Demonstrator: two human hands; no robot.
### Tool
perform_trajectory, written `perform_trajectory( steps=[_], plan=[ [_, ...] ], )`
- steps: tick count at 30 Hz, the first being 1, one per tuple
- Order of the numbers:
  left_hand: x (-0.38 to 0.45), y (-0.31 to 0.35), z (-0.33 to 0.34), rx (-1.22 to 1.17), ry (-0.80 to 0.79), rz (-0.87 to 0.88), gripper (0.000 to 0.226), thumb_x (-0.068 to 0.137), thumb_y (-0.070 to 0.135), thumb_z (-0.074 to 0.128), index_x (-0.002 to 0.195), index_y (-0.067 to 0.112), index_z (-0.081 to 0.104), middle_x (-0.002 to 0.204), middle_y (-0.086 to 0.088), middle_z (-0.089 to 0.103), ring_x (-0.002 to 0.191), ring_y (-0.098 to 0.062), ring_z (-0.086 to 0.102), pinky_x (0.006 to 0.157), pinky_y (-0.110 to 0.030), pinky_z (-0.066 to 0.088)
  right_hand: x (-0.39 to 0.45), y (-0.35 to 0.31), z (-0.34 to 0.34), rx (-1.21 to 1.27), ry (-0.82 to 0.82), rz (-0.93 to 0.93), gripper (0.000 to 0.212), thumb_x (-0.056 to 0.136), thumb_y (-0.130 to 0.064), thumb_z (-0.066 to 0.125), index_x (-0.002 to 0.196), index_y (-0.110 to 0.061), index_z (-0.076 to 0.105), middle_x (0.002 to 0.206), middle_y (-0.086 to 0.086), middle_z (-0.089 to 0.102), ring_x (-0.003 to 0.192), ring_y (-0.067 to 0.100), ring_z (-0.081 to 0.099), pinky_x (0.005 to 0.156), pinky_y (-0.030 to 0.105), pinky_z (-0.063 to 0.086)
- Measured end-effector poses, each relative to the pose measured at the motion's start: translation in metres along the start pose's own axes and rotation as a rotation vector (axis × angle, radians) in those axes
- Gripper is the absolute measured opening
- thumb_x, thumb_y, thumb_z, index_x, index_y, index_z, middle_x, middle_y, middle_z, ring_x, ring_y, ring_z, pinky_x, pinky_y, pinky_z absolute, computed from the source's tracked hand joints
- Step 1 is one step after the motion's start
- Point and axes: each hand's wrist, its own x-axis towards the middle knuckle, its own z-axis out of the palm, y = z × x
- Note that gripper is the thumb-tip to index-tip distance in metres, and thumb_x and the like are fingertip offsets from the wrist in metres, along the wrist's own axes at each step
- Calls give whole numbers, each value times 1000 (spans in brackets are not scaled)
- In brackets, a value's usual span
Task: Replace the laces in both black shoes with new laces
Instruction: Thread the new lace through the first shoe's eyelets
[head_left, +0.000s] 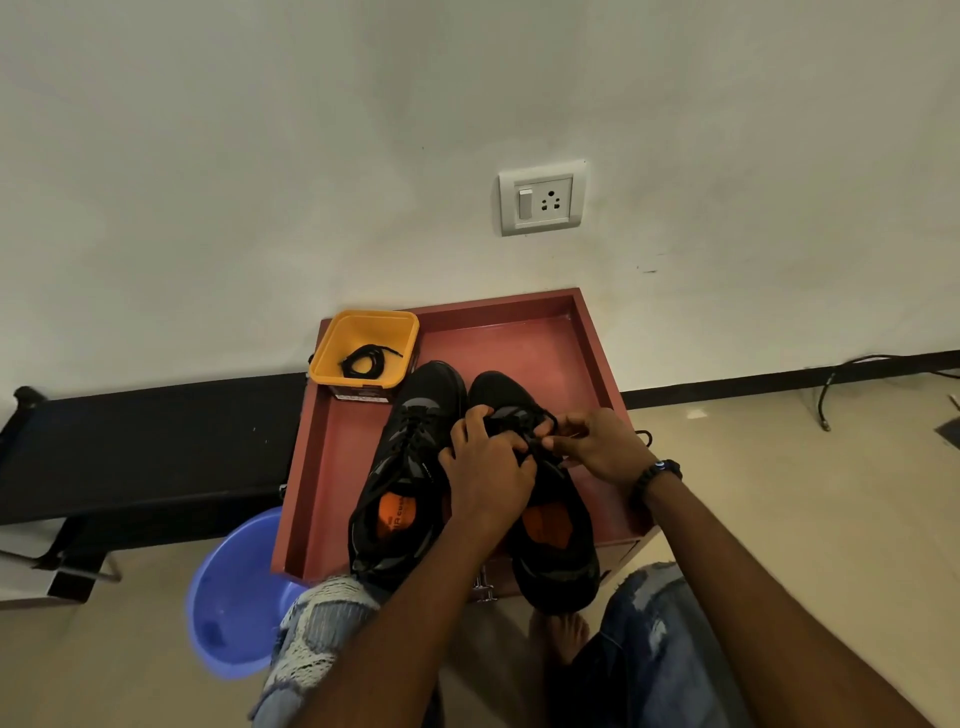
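Two black shoes with orange insoles stand side by side, toes away from me, on a red-brown tray (524, 338). The left shoe (410, 467) is laced and untouched. Both my hands work over the lacing of the right shoe (550, 545). My left hand (485, 467) grips the shoe's upper and lace from the left. From the right, my right hand (597, 447) pinches the black lace (530, 441) between thumb and fingers. A loose lace end (644, 436) trails off past my right hand. A coiled black lace (366, 360) lies in a yellow tub (332, 353) at the tray's far left corner.
The tray sits on a small cabinet against a white wall with a socket (542, 197). A blue plastic basin (234, 597) lies on the floor at the left, beside a black bench (145, 441). My knees in torn jeans and a bare foot are below the tray.
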Motion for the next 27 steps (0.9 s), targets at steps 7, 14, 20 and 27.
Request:
perform_trajectory(
  steps=[7, 14, 20, 27],
  plan=[
    [-4, 0, 5, -71, 45, -42, 27, 91, 38, 64, 116, 31, 69, 153, -1, 23, 143, -24, 19, 114, -49, 26, -4, 1, 9, 230, 132, 82, 13, 86, -16, 74, 96, -13, 67, 91, 5, 75, 88, 18, 73, 72, 30, 60],
    [-5, 0, 8, -94, 73, -56, 26, 91, 37, 65, 116, 31, 69, 153, 0, 24, 144, -23, 18, 115, -48, 25, -9, -3, 22, 188, 241, 65, 9, 88, -19, 72, 91, -19, 64, 92, 0, 74, 85, 11, 71, 65, 20, 54],
    [-5, 1, 12, -98, 84, -74, 25, 93, 36, 64, 116, 29, 70, 153, -1, 25, 143, -25, 21, 113, -47, 26, -15, -6, 35, 8, 389, 60, 13, 88, -26, 73, 91, -24, 61, 85, -12, 66, 79, -1, 61, 63, 12, 43],
    [-5, -1, 15, -87, 80, -49, 27, 94, 33, 62, 120, 28, 67, 152, 0, 26, 142, -24, 22, 113, -48, 27, -8, -6, 22, 86, 201, 131, 10, 87, -25, 73, 92, -17, 69, 92, 0, 73, 90, 15, 69, 81, 32, 59]
  ],
)
